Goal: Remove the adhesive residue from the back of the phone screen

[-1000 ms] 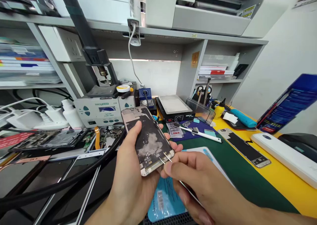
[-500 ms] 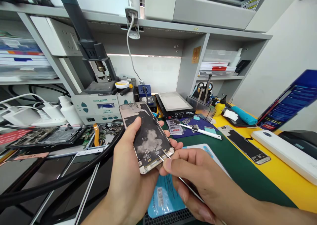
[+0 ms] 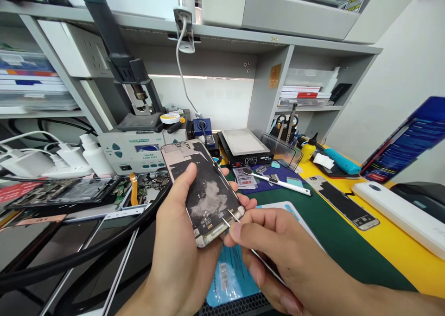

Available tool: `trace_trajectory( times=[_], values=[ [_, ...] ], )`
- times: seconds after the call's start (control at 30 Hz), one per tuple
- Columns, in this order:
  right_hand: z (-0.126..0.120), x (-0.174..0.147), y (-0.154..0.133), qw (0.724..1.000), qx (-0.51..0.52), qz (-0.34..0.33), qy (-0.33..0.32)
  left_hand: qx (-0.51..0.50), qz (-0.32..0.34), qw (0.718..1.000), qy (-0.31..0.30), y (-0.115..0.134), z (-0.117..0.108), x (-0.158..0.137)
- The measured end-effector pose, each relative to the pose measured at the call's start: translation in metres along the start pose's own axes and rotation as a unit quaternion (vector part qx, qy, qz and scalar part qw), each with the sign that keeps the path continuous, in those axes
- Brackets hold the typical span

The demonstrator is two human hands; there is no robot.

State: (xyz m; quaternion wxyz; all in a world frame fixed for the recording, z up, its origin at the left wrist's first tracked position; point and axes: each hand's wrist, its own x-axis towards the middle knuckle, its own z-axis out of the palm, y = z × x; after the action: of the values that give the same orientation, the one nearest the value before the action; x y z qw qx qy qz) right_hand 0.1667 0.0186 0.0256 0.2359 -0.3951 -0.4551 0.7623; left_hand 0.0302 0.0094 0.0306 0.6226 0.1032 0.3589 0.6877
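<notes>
A phone screen assembly (image 3: 205,191), its dark back side facing me, lies tilted in my left hand (image 3: 184,228). The thumb rests on its face, and fingertips wrap round the right edge. Grey smudges and small gold contacts show on that back. My right hand (image 3: 271,246) pinches metal tweezers (image 3: 232,217) by the lower right end of the screen assembly. Two bright tips, slightly apart, reach over the gold contacts; I cannot tell whether they touch. Below both hands lies a blue plastic packet (image 3: 231,274) with a barcode label.
A hot-air station (image 3: 134,154) stands at back left, beside a heating plate (image 3: 243,147). A white-handled brush (image 3: 278,181) lies on a purple mat. Another screen part (image 3: 342,202) and a yellow bottle (image 3: 308,150) are on the right. A black hose (image 3: 114,242) crosses several phone screens at left.
The screen assembly has tilted slightly, its upper end shifting left and up. My right hand and the tweezers stay almost in the same place.
</notes>
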Motion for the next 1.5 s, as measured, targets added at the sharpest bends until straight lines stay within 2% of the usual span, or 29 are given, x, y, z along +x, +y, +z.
trace_trajectory(
  times=[0.2,0.47,0.7,0.83,1.0,1.33,1.5],
  values=[
    [0.0,0.0,0.002,1.0,-0.004,-0.001,0.016,0.007,0.004,1.0,0.02,0.001,0.004,-0.001],
    [0.003,-0.001,0.001,1.0,-0.013,-0.012,0.015,-0.019,0.001,1.0,-0.007,0.005,0.002,-0.006],
    [0.004,-0.004,0.001,0.999,-0.039,-0.018,0.03,-0.025,0.009,0.999,-0.045,0.005,0.004,-0.011],
    [0.005,-0.005,0.002,0.997,-0.065,-0.04,0.021,-0.033,0.013,0.994,-0.105,0.005,0.003,-0.01],
    [0.006,-0.005,0.002,0.995,-0.083,-0.052,0.019,-0.025,0.001,0.996,-0.087,0.009,0.009,-0.019],
    [0.006,-0.005,0.003,0.995,-0.081,-0.045,0.028,-0.042,-0.009,0.987,-0.153,0.009,0.0,-0.016],
    [0.006,-0.004,0.004,0.995,-0.086,-0.041,0.022,-0.021,-0.004,0.997,-0.078,0.009,0.011,-0.023]
  ],
)
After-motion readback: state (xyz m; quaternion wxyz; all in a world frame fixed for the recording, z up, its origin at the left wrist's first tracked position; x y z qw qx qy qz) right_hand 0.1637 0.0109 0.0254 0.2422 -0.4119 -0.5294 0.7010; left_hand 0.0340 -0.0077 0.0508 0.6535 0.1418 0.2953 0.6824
